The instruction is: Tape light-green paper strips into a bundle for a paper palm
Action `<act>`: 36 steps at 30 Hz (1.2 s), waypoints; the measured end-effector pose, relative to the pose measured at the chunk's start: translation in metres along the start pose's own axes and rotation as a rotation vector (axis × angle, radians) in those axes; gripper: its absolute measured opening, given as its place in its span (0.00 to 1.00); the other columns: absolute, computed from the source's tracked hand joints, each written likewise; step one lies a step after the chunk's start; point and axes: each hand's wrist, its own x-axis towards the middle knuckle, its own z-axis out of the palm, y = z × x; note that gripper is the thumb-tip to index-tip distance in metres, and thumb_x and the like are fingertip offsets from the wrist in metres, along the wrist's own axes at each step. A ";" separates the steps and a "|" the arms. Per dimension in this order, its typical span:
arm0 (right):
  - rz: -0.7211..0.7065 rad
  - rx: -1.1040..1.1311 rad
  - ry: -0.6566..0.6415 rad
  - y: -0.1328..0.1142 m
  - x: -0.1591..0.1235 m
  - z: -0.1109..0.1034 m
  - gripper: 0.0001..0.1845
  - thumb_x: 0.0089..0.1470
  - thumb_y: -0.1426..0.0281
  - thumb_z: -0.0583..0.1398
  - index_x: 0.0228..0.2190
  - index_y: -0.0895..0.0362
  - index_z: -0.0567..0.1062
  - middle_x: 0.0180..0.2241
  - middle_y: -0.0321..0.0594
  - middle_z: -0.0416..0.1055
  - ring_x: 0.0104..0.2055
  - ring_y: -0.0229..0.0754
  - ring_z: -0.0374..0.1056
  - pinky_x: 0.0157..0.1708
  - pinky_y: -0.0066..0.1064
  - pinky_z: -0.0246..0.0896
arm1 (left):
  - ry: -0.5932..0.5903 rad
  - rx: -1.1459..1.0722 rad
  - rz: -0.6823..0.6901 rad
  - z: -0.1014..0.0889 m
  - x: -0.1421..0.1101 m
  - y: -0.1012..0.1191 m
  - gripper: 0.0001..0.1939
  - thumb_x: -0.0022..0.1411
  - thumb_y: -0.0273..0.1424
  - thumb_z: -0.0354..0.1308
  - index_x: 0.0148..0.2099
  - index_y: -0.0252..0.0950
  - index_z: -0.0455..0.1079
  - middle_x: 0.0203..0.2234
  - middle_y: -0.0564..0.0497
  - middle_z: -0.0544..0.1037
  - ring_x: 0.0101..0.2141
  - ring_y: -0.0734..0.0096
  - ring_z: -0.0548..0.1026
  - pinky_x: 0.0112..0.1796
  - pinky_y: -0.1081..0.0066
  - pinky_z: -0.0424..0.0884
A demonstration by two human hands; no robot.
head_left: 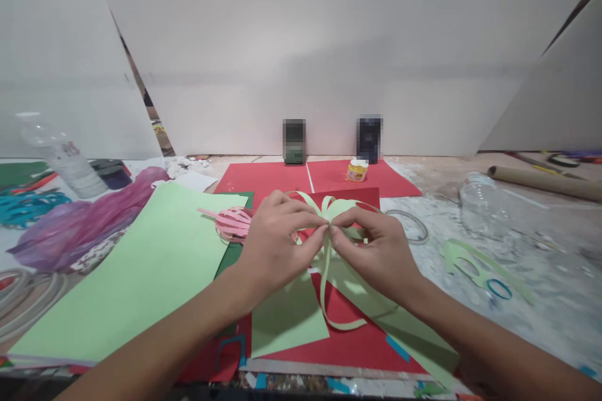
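My left hand (282, 232) and my right hand (376, 241) meet at the middle of the table, thumbs and forefingers pinched together. Between the fingertips they hold light green paper strips (324, 301) that are gathered at one point and loop outward. One long strip curls down over the red paper (338, 351). Beneath the hands lie light green paper pieces (286, 319). Just left of my left hand is a bundle of pink paper strips (232, 223), partly hidden by that hand.
A stack of light green sheets (155, 269) lies at left, near a purple plastic bag (84, 225) and a plastic bottle (70, 160). Behind the hands stands a small yellow jar (357, 170). Green paper scraps (470, 263), a clear bottle (484, 200) and a cardboard tube (540, 182) are at right.
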 end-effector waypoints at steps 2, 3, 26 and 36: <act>-0.016 -0.024 0.005 0.001 -0.001 0.000 0.06 0.47 0.76 0.59 0.23 0.55 0.74 0.19 0.32 0.71 0.19 0.33 0.61 0.18 0.24 0.53 | 0.004 0.001 -0.003 0.000 0.000 0.001 0.06 0.56 0.28 0.59 0.32 0.39 0.77 0.29 0.52 0.80 0.29 0.68 0.68 0.32 0.67 0.67; -0.025 -0.031 0.005 0.001 -0.001 0.000 0.06 0.47 0.76 0.59 0.23 0.55 0.75 0.19 0.32 0.71 0.19 0.33 0.61 0.18 0.24 0.54 | 0.005 0.000 -0.002 0.001 0.000 0.001 0.06 0.56 0.27 0.59 0.31 0.39 0.77 0.28 0.52 0.80 0.29 0.68 0.68 0.32 0.67 0.67; 0.178 0.201 -0.060 0.008 0.002 -0.001 0.04 0.49 0.73 0.59 0.25 0.56 0.74 0.24 0.34 0.71 0.25 0.35 0.65 0.22 0.24 0.57 | -0.058 -0.093 -0.387 -0.007 0.007 -0.003 0.04 0.53 0.28 0.58 0.29 0.39 0.73 0.26 0.54 0.77 0.31 0.68 0.69 0.32 0.69 0.65; 0.264 0.235 -0.255 0.026 0.013 -0.010 0.11 0.52 0.61 0.60 0.30 0.56 0.75 0.26 0.35 0.70 0.23 0.34 0.60 0.24 0.27 0.55 | -0.041 0.015 -0.482 -0.024 0.017 -0.065 0.10 0.60 0.29 0.47 0.40 0.38 0.68 0.36 0.50 0.76 0.33 0.66 0.71 0.34 0.65 0.66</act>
